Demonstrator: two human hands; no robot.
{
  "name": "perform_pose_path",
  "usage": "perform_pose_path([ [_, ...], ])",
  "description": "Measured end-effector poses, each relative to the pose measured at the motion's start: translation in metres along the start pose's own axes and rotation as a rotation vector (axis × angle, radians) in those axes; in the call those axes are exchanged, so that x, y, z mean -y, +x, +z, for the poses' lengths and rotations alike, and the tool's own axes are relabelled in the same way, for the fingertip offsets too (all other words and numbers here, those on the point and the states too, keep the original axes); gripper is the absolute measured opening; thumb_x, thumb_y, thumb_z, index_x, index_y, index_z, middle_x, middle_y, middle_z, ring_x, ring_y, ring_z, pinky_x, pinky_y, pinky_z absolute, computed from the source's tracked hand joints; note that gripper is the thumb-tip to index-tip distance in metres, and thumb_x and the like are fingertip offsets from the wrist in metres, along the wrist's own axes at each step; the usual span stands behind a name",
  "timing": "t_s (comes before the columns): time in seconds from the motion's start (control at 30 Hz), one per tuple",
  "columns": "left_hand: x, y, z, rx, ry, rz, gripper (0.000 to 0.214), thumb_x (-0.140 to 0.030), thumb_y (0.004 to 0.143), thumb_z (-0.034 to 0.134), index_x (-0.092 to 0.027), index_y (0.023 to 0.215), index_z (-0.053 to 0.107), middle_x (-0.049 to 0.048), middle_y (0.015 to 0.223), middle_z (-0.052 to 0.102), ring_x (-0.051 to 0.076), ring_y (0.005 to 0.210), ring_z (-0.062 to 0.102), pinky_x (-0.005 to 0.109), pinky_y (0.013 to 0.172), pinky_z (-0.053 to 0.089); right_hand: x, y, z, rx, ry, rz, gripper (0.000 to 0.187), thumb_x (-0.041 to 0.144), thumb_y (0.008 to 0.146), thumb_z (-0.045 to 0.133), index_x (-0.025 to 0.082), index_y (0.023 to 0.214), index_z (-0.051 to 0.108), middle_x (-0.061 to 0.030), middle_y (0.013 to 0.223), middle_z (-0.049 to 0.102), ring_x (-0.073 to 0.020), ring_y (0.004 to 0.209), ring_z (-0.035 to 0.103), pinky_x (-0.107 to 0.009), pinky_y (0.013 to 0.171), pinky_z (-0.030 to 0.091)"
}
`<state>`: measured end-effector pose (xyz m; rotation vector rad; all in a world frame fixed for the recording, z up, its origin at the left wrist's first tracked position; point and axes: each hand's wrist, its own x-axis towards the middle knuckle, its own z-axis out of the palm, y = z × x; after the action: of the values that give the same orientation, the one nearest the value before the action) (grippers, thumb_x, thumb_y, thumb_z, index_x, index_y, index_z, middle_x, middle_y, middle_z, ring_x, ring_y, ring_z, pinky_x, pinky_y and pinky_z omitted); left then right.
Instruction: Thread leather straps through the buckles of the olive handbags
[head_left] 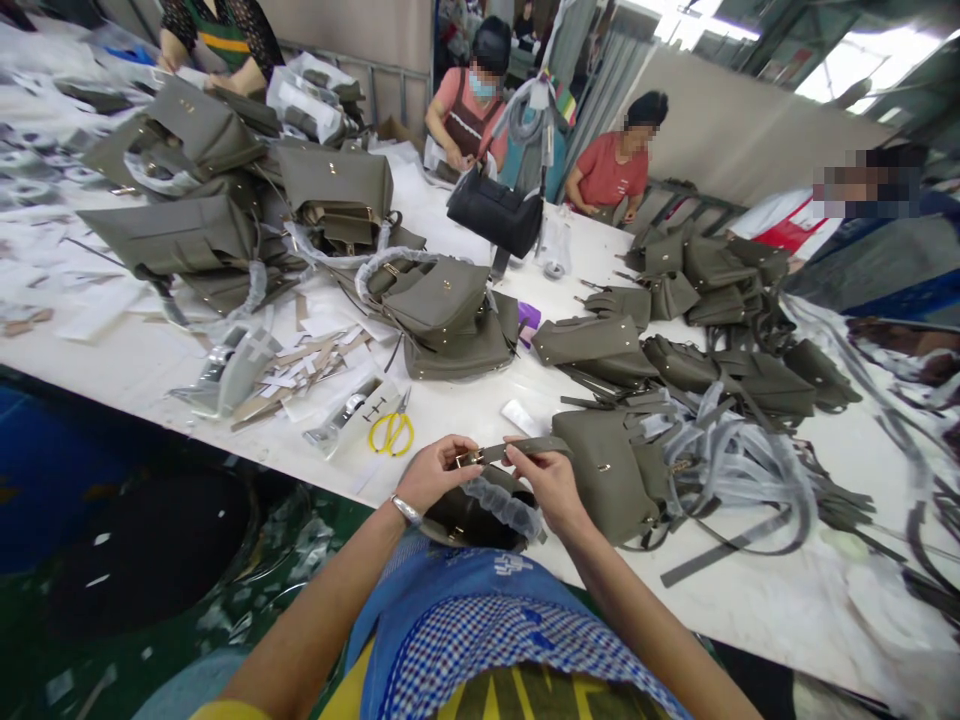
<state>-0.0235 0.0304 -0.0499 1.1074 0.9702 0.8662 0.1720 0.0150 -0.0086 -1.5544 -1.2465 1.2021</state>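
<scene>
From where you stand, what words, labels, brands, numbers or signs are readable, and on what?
"AVE", apparently: large letters on the wearer's shirt, partly cut off.
Unreadable, blurred: white lettering on the blue apron.
Unreadable, too small: white print on a co-worker's red shirt.
Nothing legible on the held strap.

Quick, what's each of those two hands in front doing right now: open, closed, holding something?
Left hand: closed, holding the buckle.
Right hand: closed, pinching the strap.
</scene>
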Motion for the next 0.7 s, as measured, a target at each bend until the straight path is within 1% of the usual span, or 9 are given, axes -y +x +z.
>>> perform_pose_path([
  [0.07, 0.002, -0.001, -0.001, 0.015, -0.124, -0.03, 0.036, -0.031, 0.067, 0.076, -0.017, 0.097, 0.059, 0.0044, 0.093, 0.067, 0.017, 0.085, 0.062, 0.029, 0.079, 0.047, 0.002, -0.001, 0.002, -0.003, -0.046, -0.031, 0.036, 0.043, 0.079, 0.062, 0.015, 0.1, 0.072, -0.0075, 0.082, 0.074, -0.0201, 0.067, 0.064, -0.031, 0.059, 0.051],
  [0.13, 0.005, -0.002, 0.0, 0.031, -0.154, -0.043, 0.037, -0.03, 0.066, 0.077, -0.016, 0.096, 0.06, 0.0046, 0.091, 0.067, 0.016, 0.084, 0.062, 0.029, 0.078, 0.047, 0.008, -0.003, 0.004, -0.015, -0.154, -0.116, 0.03, 0.04, 0.08, 0.061, 0.019, 0.098, 0.073, -0.0064, 0.087, 0.074, -0.0212, 0.073, 0.065, -0.032, 0.064, 0.052],
  [0.2, 0.008, -0.001, 0.001, 0.034, -0.121, -0.035, 0.037, -0.028, 0.065, 0.078, -0.015, 0.095, 0.06, 0.0051, 0.09, 0.067, 0.017, 0.084, 0.062, 0.03, 0.079, 0.048, 0.014, -0.007, 0.007, -0.001, -0.274, -0.226, 0.024, 0.037, 0.082, 0.06, 0.023, 0.096, 0.073, -0.0052, 0.093, 0.074, -0.022, 0.08, 0.065, -0.032, 0.068, 0.052],
  [0.27, 0.01, 0.0, 0.002, 0.031, -0.075, -0.01, 0.038, -0.028, 0.065, 0.077, -0.015, 0.096, 0.06, 0.0063, 0.094, 0.068, 0.019, 0.088, 0.063, 0.033, 0.083, 0.048, 0.02, -0.009, 0.01, 0.057, -0.366, -0.315, 0.022, 0.033, 0.083, 0.058, 0.025, 0.097, 0.073, -0.0047, 0.096, 0.073, -0.0222, 0.081, 0.065, -0.032, 0.067, 0.052],
  [0.37, 0.011, 0.0, 0.003, 0.039, 0.029, 0.045, 0.046, -0.028, 0.063, 0.079, -0.017, 0.103, 0.06, 0.0079, 0.102, 0.067, 0.022, 0.096, 0.062, 0.036, 0.089, 0.047, 0.024, -0.006, 0.013, 0.112, -0.423, -0.349, 0.023, 0.03, 0.083, 0.056, 0.025, 0.099, 0.072, -0.0055, 0.096, 0.072, -0.0215, 0.079, 0.065, -0.032, 0.067, 0.053],
  [0.43, 0.009, -0.003, 0.003, 0.038, 0.098, 0.071, 0.048, -0.029, 0.063, 0.078, -0.018, 0.106, 0.06, 0.0074, 0.101, 0.067, 0.021, 0.093, 0.062, 0.035, 0.087, 0.048, 0.023, -0.001, 0.011, 0.083, -0.399, -0.309, 0.023, 0.031, 0.082, 0.057, 0.023, 0.097, 0.072, -0.0059, 0.094, 0.072, -0.0211, 0.077, 0.065, -0.032, 0.067, 0.053],
  [0.5, 0.006, -0.005, 0.003, 0.025, 0.081, 0.067, 0.042, -0.029, 0.066, 0.076, -0.017, 0.103, 0.061, 0.0059, 0.097, 0.067, 0.019, 0.088, 0.062, 0.033, 0.082, 0.048, 0.02, 0.004, 0.008, 0.076, -0.305, -0.229, 0.024, 0.035, 0.081, 0.058, 0.022, 0.096, 0.072, -0.006, 0.089, 0.073, -0.021, 0.075, 0.066, -0.033, 0.068, 0.054],
  [0.57, 0.004, -0.008, 0.004, -0.002, -0.042, 0.029, 0.037, -0.029, 0.067, 0.074, -0.017, 0.1, 0.061, 0.0045, 0.093, 0.066, 0.018, 0.085, 0.061, 0.03, 0.078, 0.048, 0.015, 0.007, 0.006, 0.101, -0.17, -0.123, 0.027, 0.038, 0.079, 0.061, 0.02, 0.096, 0.071, -0.0063, 0.085, 0.073, -0.0215, 0.074, 0.067, -0.033, 0.066, 0.054],
  [0.7, 0.006, -0.008, 0.007, -0.051, -0.316, -0.05, 0.04, -0.027, 0.061, 0.079, -0.015, 0.094, 0.06, 0.0028, 0.088, 0.063, 0.014, 0.079, 0.058, 0.025, 0.072, 0.045, 0.006, 0.007, 0.008, 0.112, 0.14, 0.116, 0.034, 0.041, 0.073, 0.068, 0.016, 0.096, 0.07, -0.0069, 0.081, 0.073, -0.0207, 0.075, 0.067, -0.027, 0.058, 0.05],
])
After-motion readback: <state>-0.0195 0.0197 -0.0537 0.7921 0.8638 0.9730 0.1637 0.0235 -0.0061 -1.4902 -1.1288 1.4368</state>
